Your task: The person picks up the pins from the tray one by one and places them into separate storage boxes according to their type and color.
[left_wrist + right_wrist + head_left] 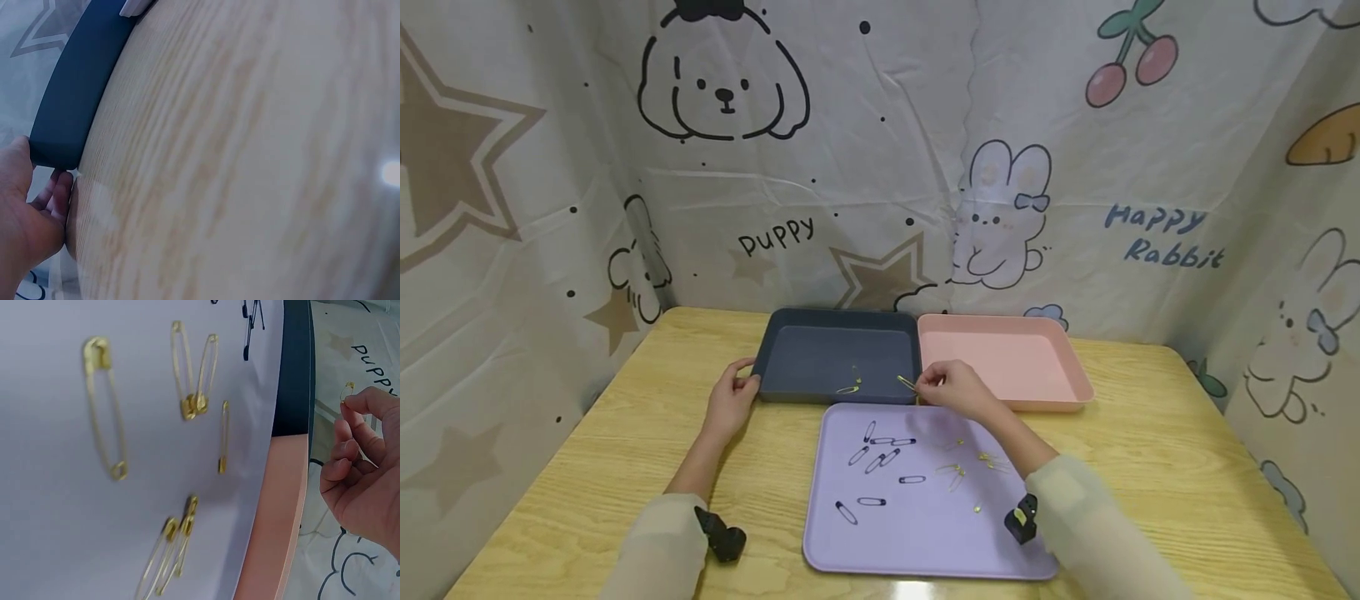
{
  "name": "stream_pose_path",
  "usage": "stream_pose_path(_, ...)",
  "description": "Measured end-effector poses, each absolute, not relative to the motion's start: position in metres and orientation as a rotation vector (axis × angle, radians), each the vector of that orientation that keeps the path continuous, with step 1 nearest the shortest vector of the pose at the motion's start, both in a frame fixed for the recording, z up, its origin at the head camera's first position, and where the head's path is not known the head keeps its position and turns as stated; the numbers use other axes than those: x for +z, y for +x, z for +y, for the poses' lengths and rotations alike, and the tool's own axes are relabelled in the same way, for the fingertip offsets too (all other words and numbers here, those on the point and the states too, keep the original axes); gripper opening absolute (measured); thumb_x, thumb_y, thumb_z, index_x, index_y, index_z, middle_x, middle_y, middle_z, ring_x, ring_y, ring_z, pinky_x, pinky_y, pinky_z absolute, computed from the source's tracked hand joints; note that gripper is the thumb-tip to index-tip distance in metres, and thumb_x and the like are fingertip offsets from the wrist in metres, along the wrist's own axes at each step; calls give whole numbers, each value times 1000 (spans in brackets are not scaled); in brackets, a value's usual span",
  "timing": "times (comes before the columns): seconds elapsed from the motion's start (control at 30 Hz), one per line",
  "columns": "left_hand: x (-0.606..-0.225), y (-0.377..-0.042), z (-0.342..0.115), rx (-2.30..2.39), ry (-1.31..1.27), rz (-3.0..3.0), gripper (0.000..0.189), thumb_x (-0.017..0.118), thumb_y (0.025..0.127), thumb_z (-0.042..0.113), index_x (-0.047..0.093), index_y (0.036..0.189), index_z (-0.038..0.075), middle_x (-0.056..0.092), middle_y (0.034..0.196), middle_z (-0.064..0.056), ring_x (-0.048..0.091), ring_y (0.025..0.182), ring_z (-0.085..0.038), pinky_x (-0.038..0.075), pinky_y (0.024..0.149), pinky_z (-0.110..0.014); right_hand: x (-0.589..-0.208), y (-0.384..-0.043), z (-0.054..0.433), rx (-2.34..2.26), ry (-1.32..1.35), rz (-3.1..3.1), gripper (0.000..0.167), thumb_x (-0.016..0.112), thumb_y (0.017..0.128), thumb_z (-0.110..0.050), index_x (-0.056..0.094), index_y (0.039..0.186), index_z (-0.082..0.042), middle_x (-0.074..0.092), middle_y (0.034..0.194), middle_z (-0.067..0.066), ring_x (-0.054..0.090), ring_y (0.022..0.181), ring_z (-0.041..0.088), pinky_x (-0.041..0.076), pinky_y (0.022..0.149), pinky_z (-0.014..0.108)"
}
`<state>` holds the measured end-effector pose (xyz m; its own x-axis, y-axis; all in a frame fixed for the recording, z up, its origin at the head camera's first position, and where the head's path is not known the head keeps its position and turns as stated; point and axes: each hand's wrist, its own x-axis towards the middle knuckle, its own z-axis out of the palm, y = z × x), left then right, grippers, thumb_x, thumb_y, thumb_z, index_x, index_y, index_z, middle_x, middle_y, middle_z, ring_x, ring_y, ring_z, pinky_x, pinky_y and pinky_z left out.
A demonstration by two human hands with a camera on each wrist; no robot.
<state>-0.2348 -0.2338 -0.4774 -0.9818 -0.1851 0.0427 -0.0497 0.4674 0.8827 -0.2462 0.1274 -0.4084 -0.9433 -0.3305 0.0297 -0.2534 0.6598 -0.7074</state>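
On the counter, our right fingers pinch a pin over the mid-frame navy tray; our left fingers grip its side, best held steady.

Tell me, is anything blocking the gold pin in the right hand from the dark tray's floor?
Nothing visible is. In the head view, the right hand pinches the gold pin over the dark tray, near its right end; the other gold pins inside lie off to the left.
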Motion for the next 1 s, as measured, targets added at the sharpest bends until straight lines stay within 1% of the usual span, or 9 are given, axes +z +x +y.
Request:
stream_pose_path(0.13, -476, -234, -233, -1537, 214, -2577, 41, 47, 97, 23, 45, 136, 12, 50, 85, -2, 44, 63, -4, 39, 60, -23, -406, -250, 117, -1157, -507, 2753, 10, 63, 83, -16, 70, 81, -7, 57, 69, -2, 47, 63, 12, 39, 55, 23)
stream_pose_path(0.27, -474, -234, -233, -1531, 219, -2569, 40, 47, 97, 23, 46, 135, 12, 49, 83, -1, 44, 63, -4, 38, 61, -23, -403, -254, 106, -1144, -551, 2744, 12, 63, 84, -16, 70, 82, -6, 59, 73, 0, 49, 65, 12, 41, 56, 23)
stream_pose_path(0.47, -474, -234, -234, -1541, 232, -2572, 40, 47, 97, 24, 46, 135, 13, 49, 82, 0, 43, 63, -4, 38, 60, -23, -401, -260, 93, -1102, -592, 2749, 11, 63, 84, -17, 69, 83, -7, 64, 79, 2, 52, 71, 11, 44, 65, 24)
stream_pose_path(0.53, -473, -234, -233, -1544, 236, -2574, 40, 47, 97, 23, 46, 136, 13, 48, 82, 0, 43, 62, -4, 38, 60, -23, -401, -262, 89, -1109, -590, 2742, 11, 63, 84, -17, 69, 83, -7, 64, 79, 2, 52, 72, 11, 44, 67, 24)
stream_pose_path(0.8, -473, -234, -232, -1545, 251, -2574, 40, 48, 97, 24, 46, 136, 13, 48, 82, 0, 42, 61, -4, 38, 59, -23, -404, -271, 70, -1165, -611, 2727, 12, 64, 84, -16, 70, 83, -6, 64, 77, 2, 52, 68, 9, 43, 61, 21)
stream_pose_path(1.0, -475, -234, -232, -1550, 228, -2562, 41, 48, 97, 25, 46, 136, 13, 51, 86, -3, 44, 65, -7, 39, 61, -23, -407, -274, 58, -1141, -607, 2729, 13, 63, 85, -17, 71, 86, -7, 67, 82, 3, 53, 71, 9, 44, 63, 22)
